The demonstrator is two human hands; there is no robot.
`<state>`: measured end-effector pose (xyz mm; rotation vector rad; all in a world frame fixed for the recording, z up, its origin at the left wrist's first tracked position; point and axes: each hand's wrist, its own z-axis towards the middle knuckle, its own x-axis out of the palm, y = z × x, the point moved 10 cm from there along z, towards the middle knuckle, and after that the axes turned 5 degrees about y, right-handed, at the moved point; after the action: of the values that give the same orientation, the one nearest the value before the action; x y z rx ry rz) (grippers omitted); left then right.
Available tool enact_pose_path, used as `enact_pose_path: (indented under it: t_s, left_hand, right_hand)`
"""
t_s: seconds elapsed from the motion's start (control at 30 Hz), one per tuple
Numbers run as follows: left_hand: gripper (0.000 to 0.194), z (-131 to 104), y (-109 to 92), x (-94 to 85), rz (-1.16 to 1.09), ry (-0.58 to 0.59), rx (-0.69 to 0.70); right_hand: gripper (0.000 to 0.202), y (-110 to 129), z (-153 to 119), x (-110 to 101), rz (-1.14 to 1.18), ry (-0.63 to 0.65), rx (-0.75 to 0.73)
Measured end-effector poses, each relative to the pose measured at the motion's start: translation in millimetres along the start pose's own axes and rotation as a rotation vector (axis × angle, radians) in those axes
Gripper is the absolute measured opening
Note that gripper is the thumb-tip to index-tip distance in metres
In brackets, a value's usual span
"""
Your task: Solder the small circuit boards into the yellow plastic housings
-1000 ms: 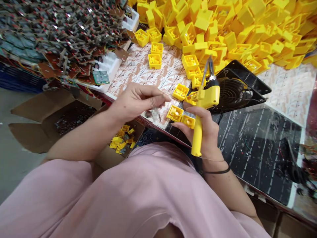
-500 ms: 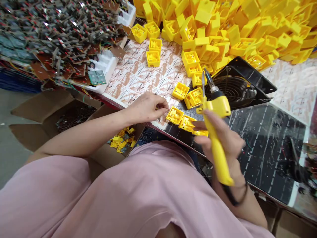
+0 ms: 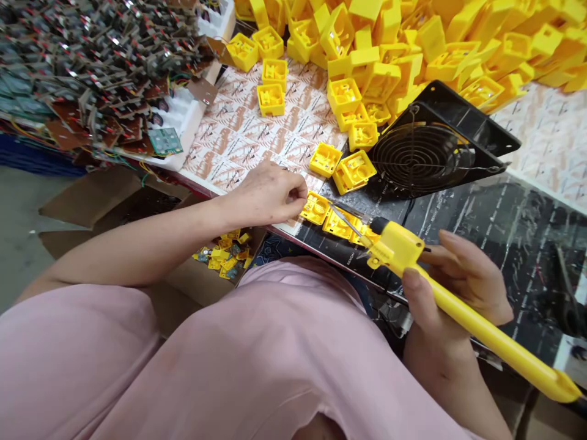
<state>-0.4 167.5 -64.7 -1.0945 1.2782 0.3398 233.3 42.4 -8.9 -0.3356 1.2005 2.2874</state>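
My right hand (image 3: pixel 458 287) is closed around a yellow soldering iron (image 3: pixel 486 324), whose thin metal tips point left over a row of small open yellow plastic housings (image 3: pixel 338 223) at the bench edge. Beside the leftmost housing (image 3: pixel 315 206), my left hand (image 3: pixel 270 192) is closed in a pinch. Whatever its fingertips hold is hidden. Two more open housings, one (image 3: pixel 325 159) next to a second (image 3: pixel 354 172), lie just behind the row.
A black fan (image 3: pixel 422 153) with a wire grille leans behind the iron. Yellow housings (image 3: pixel 380 79) are heaped at the back. Wired circuit boards (image 3: pixel 114 79) pile up at left on white foam (image 3: pixel 186 131). Below the bench, a cardboard box (image 3: pixel 183 278) contains small yellow parts.
My right hand has swung the soldering iron from tips-up to pointing left, its tips now over the housing row. The left hand stays pinched by the leftmost housing. The view has shifted slightly.
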Motion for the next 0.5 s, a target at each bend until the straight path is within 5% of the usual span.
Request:
enact_pose_path:
  t_s: [0.5]
  left_hand:
    - [0.027,18,-2,3.6,0.137,0.072,-0.026]
  right_hand:
    - [0.018,36,9,46,-0.198,0.209,-0.289]
